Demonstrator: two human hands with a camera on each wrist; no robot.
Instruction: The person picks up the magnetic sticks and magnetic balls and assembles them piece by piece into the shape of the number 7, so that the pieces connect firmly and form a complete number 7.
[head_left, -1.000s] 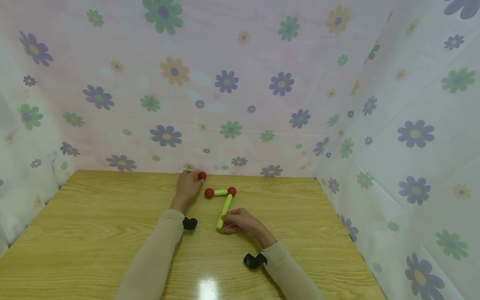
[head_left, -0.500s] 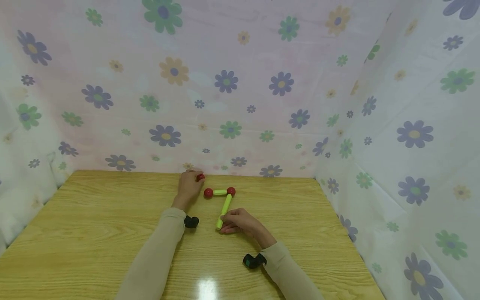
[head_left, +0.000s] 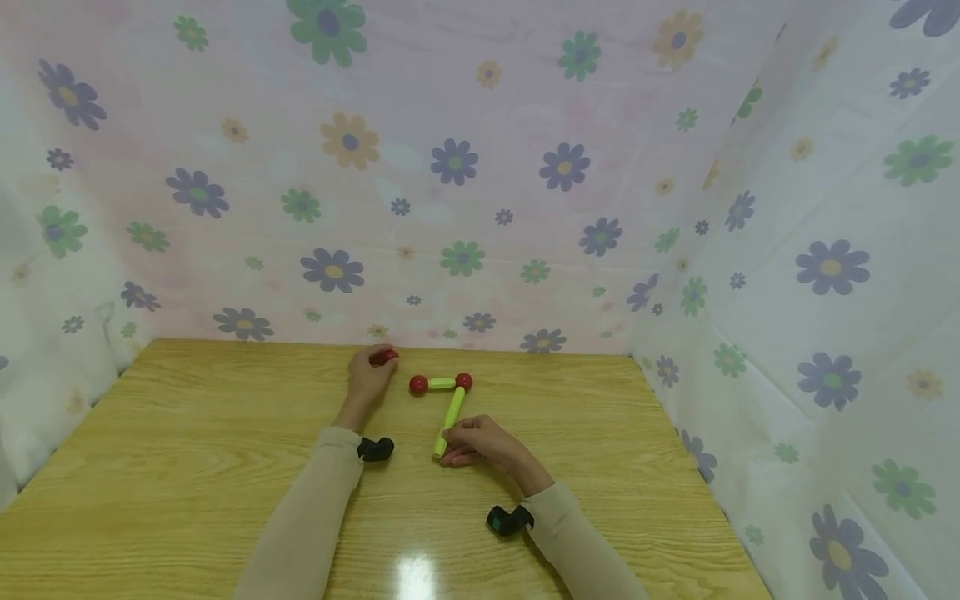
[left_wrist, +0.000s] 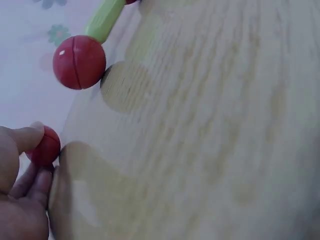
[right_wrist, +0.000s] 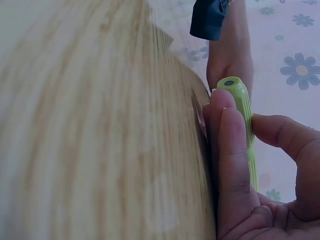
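With thumb and fingers, my left hand point(head_left: 369, 383) pinches a loose red ball point(left_wrist: 46, 146) near the table's back edge. To its right, a second red ball point(head_left: 418, 385) is joined by a short lime-green rod point(head_left: 442, 383) to a third red ball point(head_left: 464, 382). From that third ball a longer lime-green rod point(head_left: 455, 406) runs toward the front. My right hand point(head_left: 487, 443) pinches this rod near its front end. In the right wrist view the rod end point(right_wrist: 230, 83) shows a small dark disc. My left fingers partly cover the loose ball.
The wooden table point(head_left: 187, 467) meets a flowered cloth point(head_left: 510, 275) hanging along its back. More flowered cloth point(head_left: 832, 333) hangs on the right side. Dark wrist cameras point(head_left: 510, 521) stick out from both sleeves.
My left hand has drawn the loose ball slightly left, away from the joined balls and rods. The right hand and the longer rod have stayed in place.
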